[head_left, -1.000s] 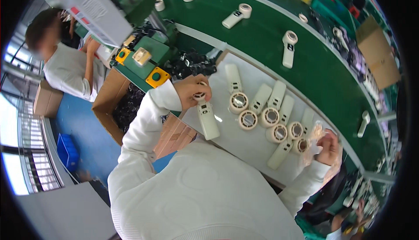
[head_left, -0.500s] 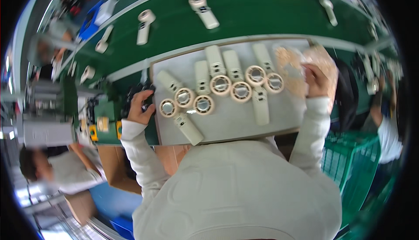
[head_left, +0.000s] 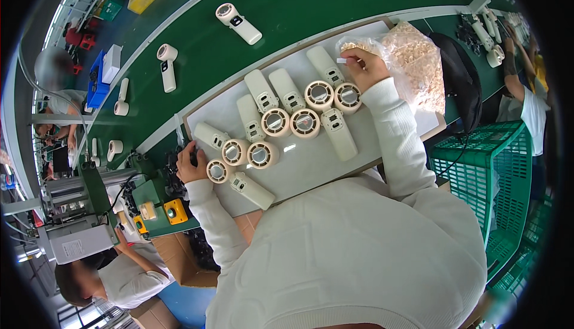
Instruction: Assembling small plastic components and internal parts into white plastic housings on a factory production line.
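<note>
My right hand [head_left: 368, 70] pinches a small white strip [head_left: 342, 60] over the near edge of a clear plastic bag [head_left: 414, 51] full of small beige pieces. My left hand [head_left: 190, 165] is curled at the board's left edge, beside a pile of black parts [head_left: 171, 180]; what lies in its fingers is too dark to make out. Between my hands, several cream handheld fans [head_left: 261, 155] with round heads and flat handles lie on the white board [head_left: 299, 170]. Their heads cluster in a slanting row, handles pointing away or toward me.
Beyond the board runs a green conveyor [head_left: 197, 36] carrying more fans [head_left: 239, 24]. A black bag [head_left: 457, 84] and green crate [head_left: 508, 173] stand at right. On the left are a machine with yellow button boxes [head_left: 175, 212], an open carton [head_left: 179, 260] and co-workers.
My right hand has come out of the bag and moved left, now with the white strip in its fingertips. My left hand stays by the black parts. The view has turned.
</note>
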Available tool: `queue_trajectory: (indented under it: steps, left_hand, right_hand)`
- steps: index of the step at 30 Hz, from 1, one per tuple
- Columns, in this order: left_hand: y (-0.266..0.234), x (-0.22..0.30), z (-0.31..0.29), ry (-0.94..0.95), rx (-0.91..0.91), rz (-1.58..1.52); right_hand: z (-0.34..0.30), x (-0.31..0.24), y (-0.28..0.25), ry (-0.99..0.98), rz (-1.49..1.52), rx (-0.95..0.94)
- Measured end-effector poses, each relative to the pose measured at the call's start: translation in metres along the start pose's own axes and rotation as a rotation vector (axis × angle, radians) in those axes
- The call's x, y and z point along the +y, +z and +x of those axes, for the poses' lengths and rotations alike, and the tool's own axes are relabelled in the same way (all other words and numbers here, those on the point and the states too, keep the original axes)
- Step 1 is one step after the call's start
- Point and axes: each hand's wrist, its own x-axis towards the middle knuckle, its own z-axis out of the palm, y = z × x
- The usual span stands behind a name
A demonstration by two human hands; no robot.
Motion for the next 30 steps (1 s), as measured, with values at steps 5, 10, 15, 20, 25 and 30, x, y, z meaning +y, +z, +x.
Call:
queue_trajectory:
  steps: [5,10,15,20,25,30]
  left_hand:
    - [0.002,0.000,-0.004,0.022,0.117,-0.184]
    - [0.005,0.000,-0.009,0.126,0.233,-0.160]
    - [0.008,0.000,-0.010,0.172,0.309,-0.383]
    - [0.002,0.002,-0.013,0.177,0.372,-0.364]
    - [-0.011,0.008,-0.021,0.133,0.445,-0.373]
    - [-0.036,0.050,-0.052,-0.016,0.408,-0.889]
  right_hand:
    - [0.000,-0.006,0.000,0.015,-0.032,-0.029]
    - [0.000,-0.006,0.003,0.015,-0.048,-0.027]
    - [0.003,0.000,0.006,-0.002,-0.049,-0.055]
    - [0.019,0.009,0.007,-0.022,-0.138,-0.041]
    - [0.022,-0.001,0.009,0.021,-0.188,-0.030]
    - [0.026,0.029,-0.018,0.038,0.014,0.015]
